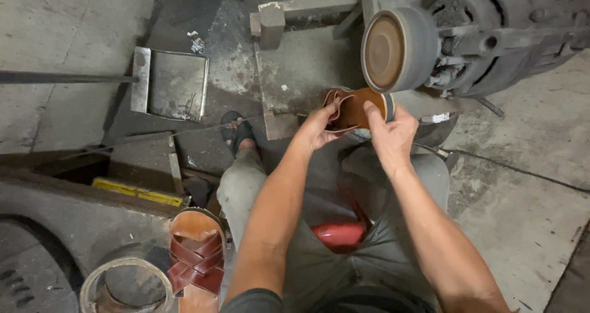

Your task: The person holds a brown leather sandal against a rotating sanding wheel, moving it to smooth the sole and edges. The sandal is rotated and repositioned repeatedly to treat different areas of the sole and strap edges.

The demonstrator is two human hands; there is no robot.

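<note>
Head view shows the left hand [316, 129] and right hand [388, 135], fingers clamped on a brown sandal [356, 108] just under the far grinding wheel [393, 50]; it is best to hold tight, press softly, and keep fingertips off the wheel.

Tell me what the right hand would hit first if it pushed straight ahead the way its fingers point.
The right hand already grips the brown sandal; continuing up the picture, it would probably meet the round grinding wheel next, though depth is unclear.
</note>
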